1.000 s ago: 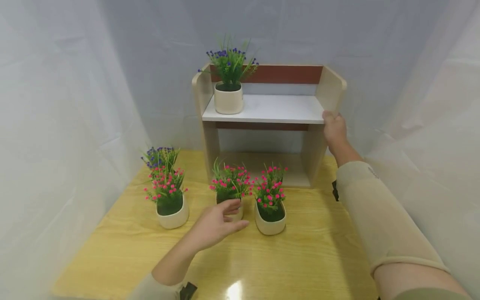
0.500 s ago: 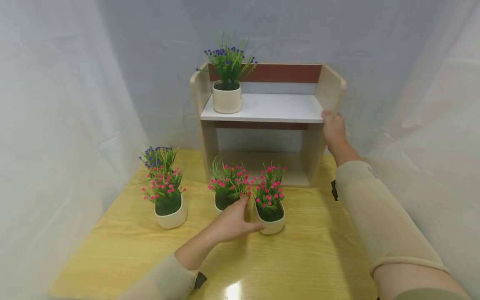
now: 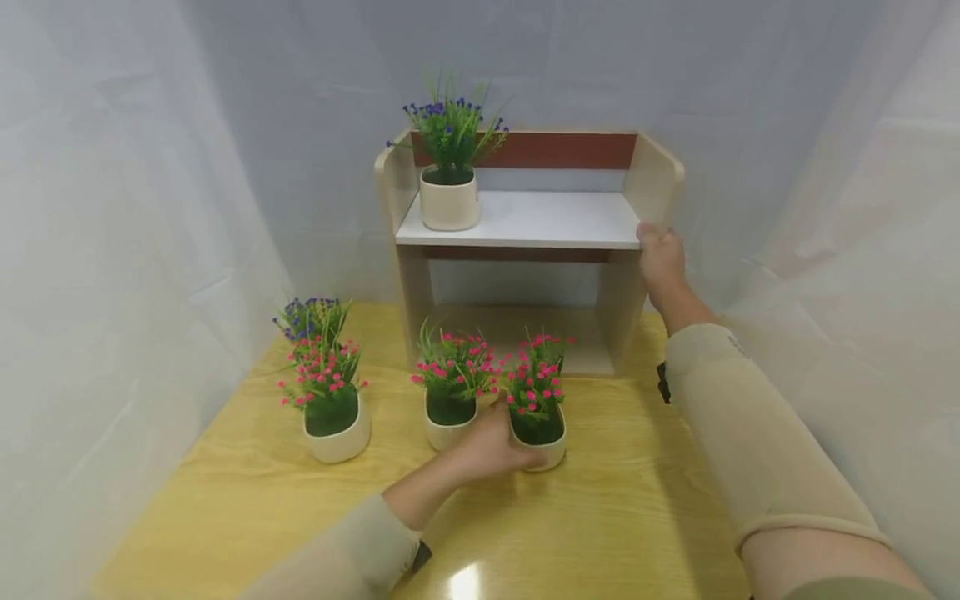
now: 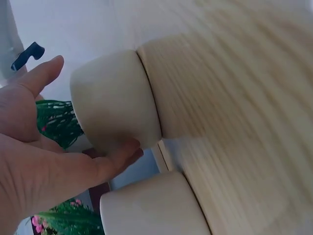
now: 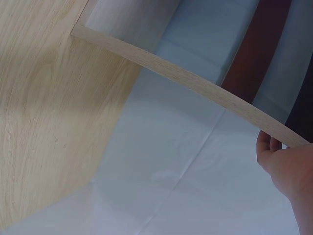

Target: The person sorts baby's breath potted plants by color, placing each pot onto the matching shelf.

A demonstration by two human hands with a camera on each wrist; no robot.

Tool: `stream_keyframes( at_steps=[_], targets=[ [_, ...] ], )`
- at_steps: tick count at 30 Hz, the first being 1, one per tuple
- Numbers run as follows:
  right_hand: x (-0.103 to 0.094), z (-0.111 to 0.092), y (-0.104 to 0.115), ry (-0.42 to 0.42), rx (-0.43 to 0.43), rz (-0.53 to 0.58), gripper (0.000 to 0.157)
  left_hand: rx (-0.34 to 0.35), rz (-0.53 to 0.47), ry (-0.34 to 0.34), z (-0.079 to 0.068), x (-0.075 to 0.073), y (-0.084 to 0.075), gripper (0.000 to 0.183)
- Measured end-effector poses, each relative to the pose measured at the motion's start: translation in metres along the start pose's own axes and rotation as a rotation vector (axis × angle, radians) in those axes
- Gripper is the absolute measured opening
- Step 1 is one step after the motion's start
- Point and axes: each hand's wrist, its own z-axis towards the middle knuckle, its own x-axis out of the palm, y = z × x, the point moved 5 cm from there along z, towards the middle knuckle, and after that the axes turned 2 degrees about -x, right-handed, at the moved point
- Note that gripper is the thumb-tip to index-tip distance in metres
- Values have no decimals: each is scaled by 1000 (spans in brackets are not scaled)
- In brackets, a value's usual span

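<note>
My left hand [image 3: 486, 448] reaches around a cream pot [image 3: 555, 450] of pink artificial flowers, the rightmost on the table. In the left wrist view, the fingers touch that pot's side [image 4: 115, 95], while the thumb stands slightly away from it. Immediately to the left is a second pink-flowered pot [image 3: 442, 435]. My right hand [image 3: 663, 265] grips the right side panel of a small two-tier desk shelf [image 3: 555, 218], thumb at the upper board's front edge. The right wrist view shows fingers curled behind that panel [image 5: 210, 93].
A purple-flowered pot [image 3: 450, 200] stands on the upper board's left end. On the table's left are another pink-flowered pot [image 3: 337, 437] and, behind it, a purple-flowered plant [image 3: 311, 317]. White sheeting [image 3: 135, 250] surrounds the wooden table [image 3: 600, 533].
My left hand has moved right, from in front of the middle pink-flowered pot to the rightmost one. The right hand keeps its grip on the shelf.
</note>
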Motion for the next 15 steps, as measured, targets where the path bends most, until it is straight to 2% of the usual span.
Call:
stream_keyframes(
  at_steps=[4, 7, 10, 15],
  targets=[
    [0, -1, 1, 6, 8, -6, 64, 3, 45, -24, 6, 3, -6, 116],
    [1, -2, 1, 10, 0, -3, 64, -21, 136, -33, 10, 4, -10, 107],
    [1, -3, 2, 8, -10, -4, 64, -69, 195, -19, 13, 6, -12, 108],
    [0, -3, 2, -5, -14, -19, 63, -87, 170, -24, 17, 7, -13, 111]
  ],
)
